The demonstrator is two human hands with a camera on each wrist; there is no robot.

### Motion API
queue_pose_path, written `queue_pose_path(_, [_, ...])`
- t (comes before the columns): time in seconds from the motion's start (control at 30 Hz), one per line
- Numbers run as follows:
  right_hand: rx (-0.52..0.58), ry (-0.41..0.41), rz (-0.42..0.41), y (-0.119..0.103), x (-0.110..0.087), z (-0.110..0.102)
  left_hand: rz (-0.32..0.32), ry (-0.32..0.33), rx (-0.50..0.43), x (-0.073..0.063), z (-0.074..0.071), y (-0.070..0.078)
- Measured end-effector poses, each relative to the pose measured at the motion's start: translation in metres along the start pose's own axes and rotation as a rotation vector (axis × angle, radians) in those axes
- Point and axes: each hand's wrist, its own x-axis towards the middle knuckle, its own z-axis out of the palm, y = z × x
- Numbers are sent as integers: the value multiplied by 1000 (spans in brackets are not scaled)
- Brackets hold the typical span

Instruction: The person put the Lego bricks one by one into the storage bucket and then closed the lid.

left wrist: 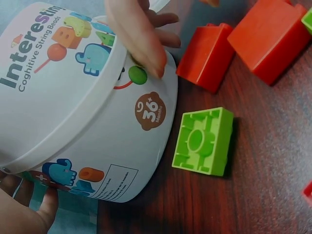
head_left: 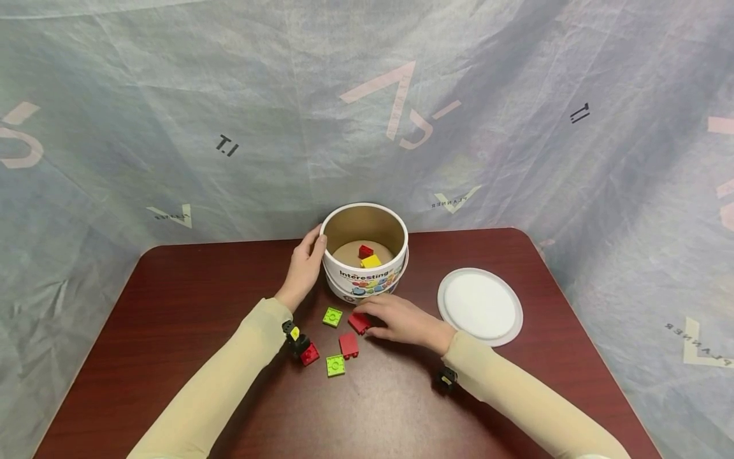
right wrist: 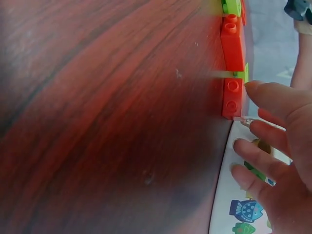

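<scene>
A white bucket (head_left: 367, 280) with printed toy pictures stands at the table's back. My left hand (head_left: 302, 271) holds its left side, thumb near the rim. Inside lie a red block (head_left: 366, 252) and a yellow block (head_left: 371, 261). My right hand (head_left: 401, 320) is in front of the bucket, thumb and fingertips right at a red block (head_left: 359, 323), fingers loosely spread. Close by are a second red block (head_left: 348, 345), a green block (left wrist: 202, 141) lying hollow side up near the bucket, and another green block (head_left: 335, 365).
A further red block (head_left: 310, 354) lies beside my left wrist. A round white lid (head_left: 480, 306) lies flat to the right of the bucket. Behind the dark red-brown table (head_left: 172, 331) hangs a grey printed cloth (head_left: 258, 95).
</scene>
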Motion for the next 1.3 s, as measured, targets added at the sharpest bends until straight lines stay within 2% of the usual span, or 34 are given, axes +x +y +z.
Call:
queue_pose_path(0.37, [4, -41, 58, 1, 2, 3, -9, 9, -1, 4, 1, -7])
queue_pose_path(0.6, [-24, -45, 64, 1, 2, 8, 36, 25, 6, 18, 1, -44])
queue_pose_path(1.0, [-52, -54, 75, 5, -2, 10, 46, 24, 25, 19, 2, -45])
queue_pose_path(1.3, [-57, -29, 105, -2, -8, -7, 51, 24, 8, 19, 2, -44])
